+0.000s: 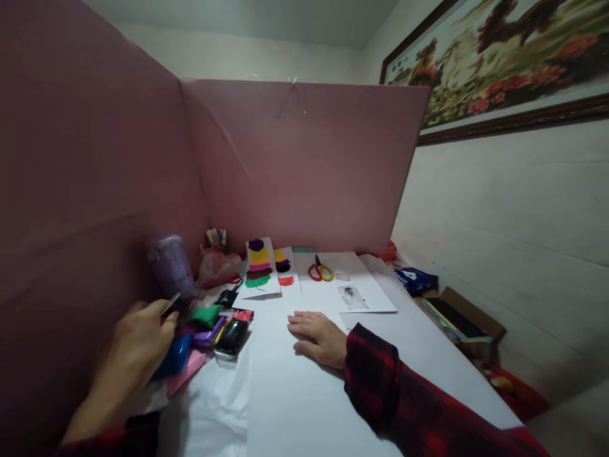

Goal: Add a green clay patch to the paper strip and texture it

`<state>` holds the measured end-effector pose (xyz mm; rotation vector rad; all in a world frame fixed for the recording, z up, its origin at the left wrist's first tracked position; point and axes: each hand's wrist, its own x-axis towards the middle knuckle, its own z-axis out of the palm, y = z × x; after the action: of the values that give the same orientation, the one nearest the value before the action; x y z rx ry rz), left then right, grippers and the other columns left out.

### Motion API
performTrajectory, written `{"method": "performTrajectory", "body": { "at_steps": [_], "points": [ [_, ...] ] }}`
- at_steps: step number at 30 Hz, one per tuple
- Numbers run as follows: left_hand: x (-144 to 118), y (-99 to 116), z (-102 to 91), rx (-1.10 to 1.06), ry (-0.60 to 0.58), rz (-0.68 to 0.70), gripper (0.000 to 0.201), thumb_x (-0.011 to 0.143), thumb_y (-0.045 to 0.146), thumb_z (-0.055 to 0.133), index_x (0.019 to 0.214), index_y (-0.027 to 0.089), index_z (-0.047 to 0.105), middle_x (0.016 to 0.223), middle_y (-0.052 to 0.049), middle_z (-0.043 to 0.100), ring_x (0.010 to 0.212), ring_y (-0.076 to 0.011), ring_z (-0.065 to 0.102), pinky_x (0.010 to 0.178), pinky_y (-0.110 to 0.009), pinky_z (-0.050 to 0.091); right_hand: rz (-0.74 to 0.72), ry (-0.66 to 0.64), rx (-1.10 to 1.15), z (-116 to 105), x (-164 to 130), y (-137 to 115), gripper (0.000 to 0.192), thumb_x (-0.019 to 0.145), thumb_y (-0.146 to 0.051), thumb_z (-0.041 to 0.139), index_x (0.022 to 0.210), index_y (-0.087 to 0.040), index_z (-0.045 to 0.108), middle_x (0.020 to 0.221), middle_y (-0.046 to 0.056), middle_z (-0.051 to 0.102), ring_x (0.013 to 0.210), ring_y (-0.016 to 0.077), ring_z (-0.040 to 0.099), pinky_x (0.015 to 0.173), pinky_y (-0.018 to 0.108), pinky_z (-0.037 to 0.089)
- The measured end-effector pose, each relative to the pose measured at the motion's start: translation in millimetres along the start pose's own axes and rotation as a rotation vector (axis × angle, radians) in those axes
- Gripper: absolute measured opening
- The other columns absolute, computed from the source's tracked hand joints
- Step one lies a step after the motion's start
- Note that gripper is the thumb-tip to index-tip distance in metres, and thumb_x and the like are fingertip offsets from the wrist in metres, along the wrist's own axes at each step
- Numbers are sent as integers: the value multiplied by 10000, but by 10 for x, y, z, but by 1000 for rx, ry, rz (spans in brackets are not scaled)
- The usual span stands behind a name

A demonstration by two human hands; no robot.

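Observation:
My left hand [136, 346] reaches over a heap of small coloured packets [209, 330] at the table's left side; its fingers pinch a thin dark flat object, too blurred to name. The blue packet [174, 358] lies just under the palm. My right hand [318, 336] rests flat, fingers apart, on the white sheet [295, 393], holding nothing. Beyond it lie white papers with coloured cut shapes [259, 263] and red-and-yellow scissors [320, 271].
A pink board [304, 158] walls the table at the back and left. A purple cup [170, 266] and a pink bag [219, 265] stand by the left wall. A small clear packet [352, 296] lies on paper. A cardboard box of coloured sheets [459, 320] sits at the right.

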<state>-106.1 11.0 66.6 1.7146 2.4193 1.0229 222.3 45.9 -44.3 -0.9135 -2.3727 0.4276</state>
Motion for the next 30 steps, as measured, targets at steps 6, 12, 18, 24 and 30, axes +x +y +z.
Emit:
{"method": "performTrajectory", "body": {
  "at_steps": [6, 12, 18, 24, 30],
  "points": [
    [-367, 710, 165, -249, -237, 237, 464, 873, 560, 362, 891, 228, 686, 830, -59, 692, 767, -238, 619, 674, -327, 448, -27, 33, 12, 19, 15, 3, 310, 821, -315, 693, 1119, -235, 679, 1288, 66, 643, 1277, 259, 512, 1084, 411, 357],
    [-532, 1079, 795, -477, -510, 288, 688, 938, 581, 106, 1020, 136, 624, 775, -89, 694, 579, -173, 558, 491, -266, 390, 135, 325, 48, -67, -22, -30, 280, 954, -318, 444, 979, -200, 697, 1010, 78, 741, 987, 218, 679, 885, 346, 523],
    [-789, 955, 1185, -180, -490, 415, 254, 899, 206, 404, 813, 200, 644, 790, -75, 701, 769, -206, 634, 667, -290, 396, 398, 653, 145, -92, -17, 71, 373, 988, -378, 272, 978, -174, 585, 873, 93, 715, 708, 177, 685, 528, 263, 555],
    [-922, 1008, 1151, 57, -508, 477, 232, 884, 159, 420, 916, 191, 648, 877, -103, 720, 840, -230, 672, 678, -302, 407, 436, 599, 203, -53, -36, -8, 348, 951, -367, 323, 704, -207, 509, 600, 0, 611, 476, 114, 576, 380, 175, 437],
    [-536, 1065, 935, 243, -413, 399, 251, 953, 245, 412, 927, 184, 654, 931, -95, 705, 899, -232, 666, 752, -341, 482, 421, 486, 69, -33, -6, -5, 347, 885, -321, 430, 557, -206, 416, 465, -33, 497, 413, 96, 471, 452, 202, 342]
  ]
}}
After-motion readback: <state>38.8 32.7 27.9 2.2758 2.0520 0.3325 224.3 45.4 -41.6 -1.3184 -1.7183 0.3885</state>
